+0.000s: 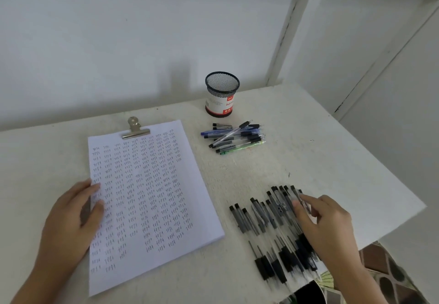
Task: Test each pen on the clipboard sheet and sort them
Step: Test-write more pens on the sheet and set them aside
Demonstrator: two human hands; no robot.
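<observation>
A white sheet (152, 194) covered with rows of small test marks lies under a metal clip (135, 129) at the table's centre-left. My left hand (73, 220) rests flat on the sheet's left edge, fingers apart. A spread of several black pens (268, 223) lies at the near right. My right hand (325, 223) reaches over this spread, fingertips touching a pen near its far end; whether the fingers have closed on it is blurred. A smaller pile of mixed pens (235, 137) lies beyond, near a black mesh pen cup (222, 94).
The white table (320, 161) ends in an angled edge at the right, with patterned floor (389, 272) below it. A white wall rises just behind the cup. A dark object (308, 291) pokes out at the table's near edge.
</observation>
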